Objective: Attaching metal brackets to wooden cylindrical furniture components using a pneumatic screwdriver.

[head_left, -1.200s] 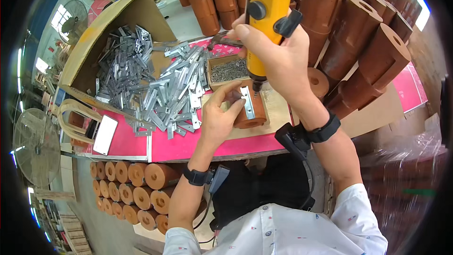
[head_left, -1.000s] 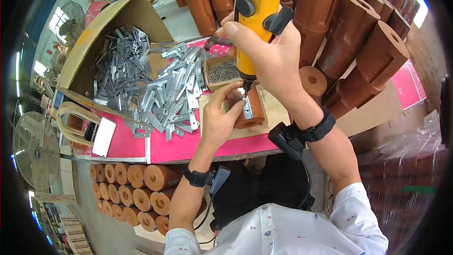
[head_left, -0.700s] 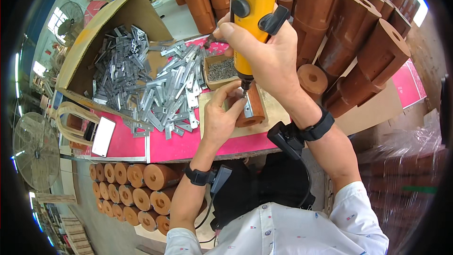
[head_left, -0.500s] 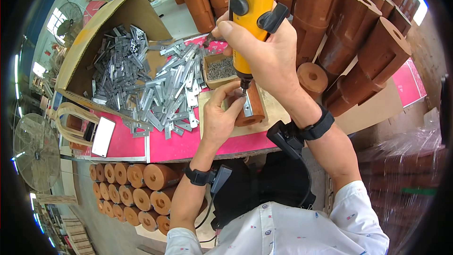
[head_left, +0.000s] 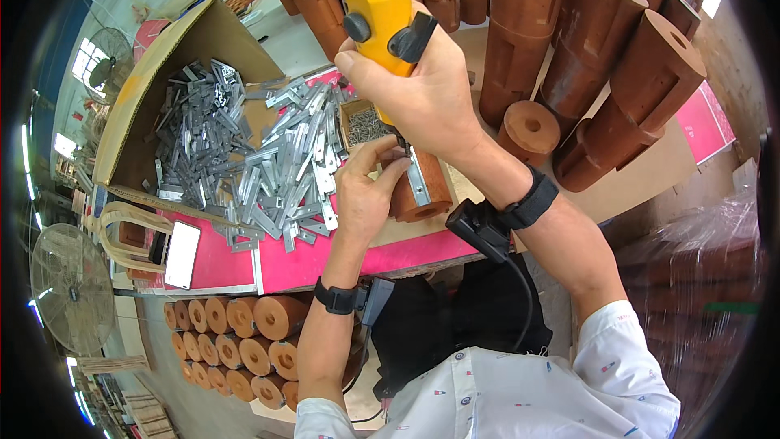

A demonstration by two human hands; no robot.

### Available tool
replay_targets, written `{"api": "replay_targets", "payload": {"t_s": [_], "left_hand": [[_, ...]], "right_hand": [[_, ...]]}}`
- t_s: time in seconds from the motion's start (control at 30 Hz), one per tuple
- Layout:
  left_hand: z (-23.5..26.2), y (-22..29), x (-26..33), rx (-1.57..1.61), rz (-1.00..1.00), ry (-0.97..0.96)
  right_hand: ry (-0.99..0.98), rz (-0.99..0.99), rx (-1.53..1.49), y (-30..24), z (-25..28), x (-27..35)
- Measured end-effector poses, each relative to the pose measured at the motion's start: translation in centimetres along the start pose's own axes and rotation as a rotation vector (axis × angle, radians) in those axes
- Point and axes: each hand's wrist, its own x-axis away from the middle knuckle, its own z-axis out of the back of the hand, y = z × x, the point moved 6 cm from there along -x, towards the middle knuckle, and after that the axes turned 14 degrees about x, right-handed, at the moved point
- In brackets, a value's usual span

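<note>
My right hand point(head_left: 431, 85) is wrapped round a yellow power screwdriver point(head_left: 382, 12) with black knobs, its bit pointing down. Below it, a narrow silver metal strip point(head_left: 418, 181) with holes lies along the top of a brown grooved cylinder point(head_left: 437, 187). My left hand point(head_left: 363, 187) reaches in from the left, thumb and forefinger pinched together at the bit's tip by the strip's far end. Whatever those fingertips hold is too small to make out. Just beyond them stands a small cardboard box of screws point(head_left: 364, 123), partly hidden by the screwdriver and hand.
Loose metal strips point(head_left: 284, 171) spill from a big cardboard carton point(head_left: 122, 126) on the left. A white-screened phone point(head_left: 183, 254) leans on a wooden stand point(head_left: 110, 232). Stacked brown cylinders point(head_left: 597, 41) crowd the right and back; more cylinders point(head_left: 280, 317) lie below the table edge.
The screwdriver and my right hand have shifted left, with the bit now at the strip's far end. More of the strip shows. My left hand has moved slightly left, still pinching.
</note>
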Motion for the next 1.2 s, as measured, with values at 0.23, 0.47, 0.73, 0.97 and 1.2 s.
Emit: {"api": "replay_targets", "payload": {"t_s": [0.23, 0.47, 0.73, 0.97, 1.2], "left_hand": [[0.0, -0.2, -0.1, -0.031, -0.003, -0.018], [0.1, -0.4, 0.0, -0.025, -0.012, -0.007], [-0.1, 0.1, 0.1, -0.096, 0.063, -0.074], [-1.2, 0.6, 1.6, -0.159, 0.107, -0.329], [-1.1, -0.5, 1.8, -0.099, 0.098, -0.271]], "right_hand": [[-0.001, 0.029, 0.062, 0.3, 0.1, 0.1], [-0.014, 0.032, 0.118, 0.1, 0.0, 0.2], [-0.038, 0.056, 0.164, 0.1, -0.4, 0.3], [-0.095, 0.065, 0.154, -0.3, -1.2, 0.3], [-0.133, 0.071, 0.177, -0.5, -1.5, 0.4]]}}
